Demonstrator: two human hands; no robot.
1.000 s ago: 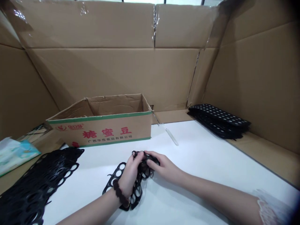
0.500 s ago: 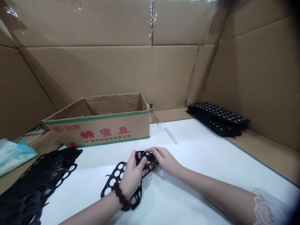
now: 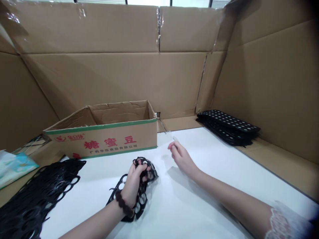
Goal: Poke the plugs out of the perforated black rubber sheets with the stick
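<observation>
My left hand (image 3: 134,182), with a dark beaded bracelet at the wrist, is closed round a floppy black sheet full of round holes (image 3: 142,199). One end of the sheet is bunched above the fingers, and the rest hangs beneath the hand onto the white tabletop. Farther forward and to the right, my right hand (image 3: 181,157) has its fingers curled together at a slim whitish pen-like tool (image 3: 175,138). Only the tool's far tip shows; the hand covers the rest. The two hands are apart.
At the left lies a heap of black holed sheets (image 3: 37,196), beside a soft blue-and-white packet (image 3: 15,167). An open cardboard box (image 3: 119,141) stands behind. Stacked black perforated pieces (image 3: 226,127) lie at the back right. Cardboard walls (image 3: 112,73) enclose the table.
My right hand has let go of the black sheet and moved forward and right to the whitish tool. My left hand keeps the sheet, slightly lower and left. The view has tilted up a little.
</observation>
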